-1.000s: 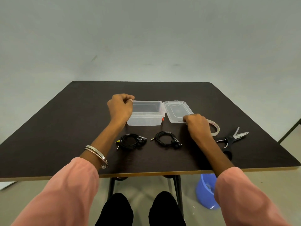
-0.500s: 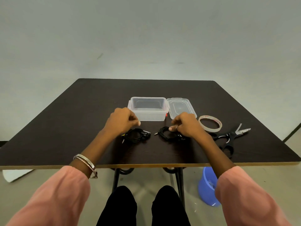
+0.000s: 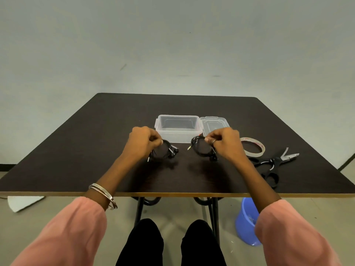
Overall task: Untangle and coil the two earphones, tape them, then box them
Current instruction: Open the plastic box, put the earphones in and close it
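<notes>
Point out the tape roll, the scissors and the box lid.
tape roll (image 3: 262, 148): head view, right side of the ring.
scissors (image 3: 274, 161): head view, black body near the pivot.
box lid (image 3: 216, 123): head view, clear flat panel.

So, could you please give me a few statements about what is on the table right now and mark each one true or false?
1. Each hand grips one coiled earphone: the left hand holds the left earphone coil, the right hand the right earphone coil. True.
2. The lid is snapped onto the clear box. False: the lid lies flat beside the open box, to its right.
3. The tape roll lies between the lid and the scissors. True.
4. One earphone coil already lies in the box. False: the box looks empty.
</notes>
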The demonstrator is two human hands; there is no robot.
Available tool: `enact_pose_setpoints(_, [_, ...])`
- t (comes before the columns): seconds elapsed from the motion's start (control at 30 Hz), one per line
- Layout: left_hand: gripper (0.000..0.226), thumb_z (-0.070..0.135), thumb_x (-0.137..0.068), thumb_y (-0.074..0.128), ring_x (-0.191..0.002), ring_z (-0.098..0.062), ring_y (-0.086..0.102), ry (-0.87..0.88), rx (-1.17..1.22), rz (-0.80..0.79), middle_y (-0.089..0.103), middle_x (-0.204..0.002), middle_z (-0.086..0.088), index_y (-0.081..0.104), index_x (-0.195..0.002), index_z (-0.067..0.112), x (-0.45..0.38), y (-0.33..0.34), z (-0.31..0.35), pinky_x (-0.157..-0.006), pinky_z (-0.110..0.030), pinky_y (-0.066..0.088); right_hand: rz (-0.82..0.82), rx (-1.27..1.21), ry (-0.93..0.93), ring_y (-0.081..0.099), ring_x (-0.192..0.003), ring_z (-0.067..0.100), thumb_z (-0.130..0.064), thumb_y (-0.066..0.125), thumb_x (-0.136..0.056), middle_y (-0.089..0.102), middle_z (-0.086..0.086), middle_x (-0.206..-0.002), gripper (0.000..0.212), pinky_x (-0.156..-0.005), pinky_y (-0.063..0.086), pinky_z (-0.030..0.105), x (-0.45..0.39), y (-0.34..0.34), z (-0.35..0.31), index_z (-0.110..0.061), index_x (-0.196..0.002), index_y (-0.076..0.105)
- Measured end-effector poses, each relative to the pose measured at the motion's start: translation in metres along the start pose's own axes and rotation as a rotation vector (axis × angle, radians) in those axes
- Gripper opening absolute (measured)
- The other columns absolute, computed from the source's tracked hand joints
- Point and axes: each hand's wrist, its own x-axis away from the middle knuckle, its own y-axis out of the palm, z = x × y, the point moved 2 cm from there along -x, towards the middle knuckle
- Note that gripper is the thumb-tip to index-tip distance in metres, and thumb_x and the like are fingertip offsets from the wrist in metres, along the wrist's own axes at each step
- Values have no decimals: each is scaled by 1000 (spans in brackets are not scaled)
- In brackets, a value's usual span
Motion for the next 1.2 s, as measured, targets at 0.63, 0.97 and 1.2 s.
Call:
enact_pose_setpoints(0.63, [8,13,-80,72,-67,-6,61,-135,271,373,70,-74,1,78,-84,11,-75,-35,-6,-75,-20,48,-219,269,-164,67,-89,24,-22,66,-87,73,7,-98,15,-87,54,43,-116,57,-47,-12,-95,75])
enact_pose_setpoints(0.97, [10,14,-79,71,-60,-3,58,-133,266,361,71,-73,-1,78,-85,12,-83,-13,-10,-67,-18,45,-118,743,-301,53,-109,27,-37,66,-87,64,10,-111,30,-91,41,38,-116,73,-43,-14,-106,68])
enact_pose_setpoints(1.2, [10,15,-80,69,-54,-2,55,-115,258,363,66,-64,2,78,-83,12,-85,-11,7,-62,-15,43,-201,587,-199,61,-101,28,-37,72,-82,70,9,-99,30,-92,40,41,-122,65,-40,-11,-98,69])
